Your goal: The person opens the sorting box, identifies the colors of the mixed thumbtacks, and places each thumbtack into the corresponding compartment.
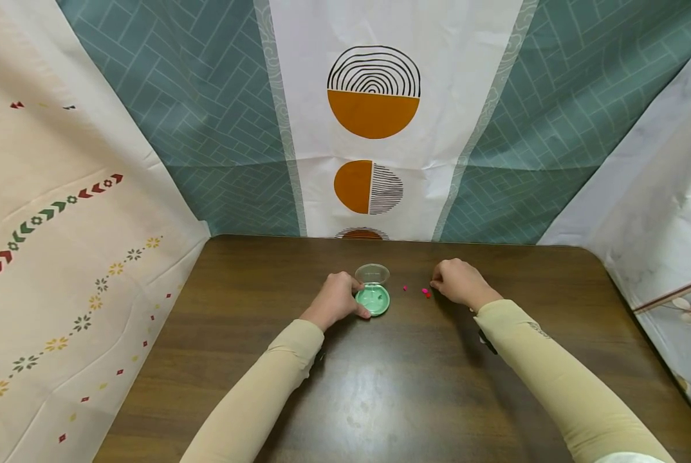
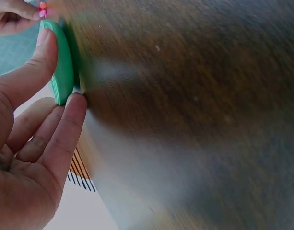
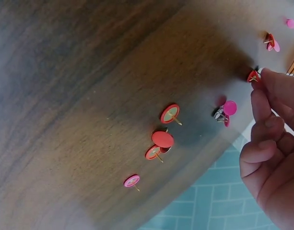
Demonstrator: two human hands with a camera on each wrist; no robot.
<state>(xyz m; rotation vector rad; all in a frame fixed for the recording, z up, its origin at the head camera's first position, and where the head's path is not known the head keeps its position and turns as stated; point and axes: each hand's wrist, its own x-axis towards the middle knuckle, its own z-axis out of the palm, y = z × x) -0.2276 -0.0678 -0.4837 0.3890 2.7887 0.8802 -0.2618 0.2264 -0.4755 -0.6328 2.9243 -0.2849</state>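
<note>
My left hand [image 1: 336, 299] grips the edge of a small round green case [image 1: 373, 300], thumb on one side and fingers on the other. Its clear lid [image 1: 372, 274] stands open on the far side. A small dark spot shows inside the green base. To the right, my right hand [image 1: 461, 281] pinches a red thumbtack [image 3: 252, 76] between thumb and fingertip, close over the table. Around that hand, in the right wrist view, lie a pink thumbtack [image 3: 229, 107], a red thumbtack [image 3: 170, 113] and several others, some with their points showing.
The brown wooden table [image 1: 345, 386] runs back to a hanging patterned curtain [image 1: 374, 148]. Between the case and my right hand lies a lone pink thumbtack [image 1: 405, 288]. Pale cloths hang along the left and right sides.
</note>
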